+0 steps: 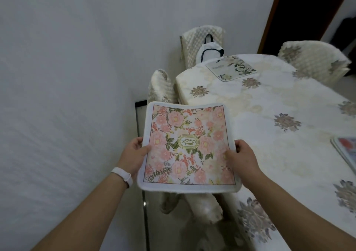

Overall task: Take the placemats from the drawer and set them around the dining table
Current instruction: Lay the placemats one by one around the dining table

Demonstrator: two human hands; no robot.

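Observation:
I hold a pink floral placemat (189,146) with a white border flat in the air, just off the left edge of the dining table (269,119). My left hand (135,150) grips its left edge, thumb on top. My right hand (241,157) grips its right edge. A green-and-white floral placemat (232,67) lies on the table's far end. Another placemat, or a small stack (346,152), pokes in at the right edge of the view; I cannot tell which.
The table wears a cream cloth with grey flowers. Padded, covered chairs stand at the far end (202,38), the far right (316,60), the left side (161,87) and below the held mat (194,204). A white wall (67,96) runs close on the left. A dark doorway (300,9) is behind.

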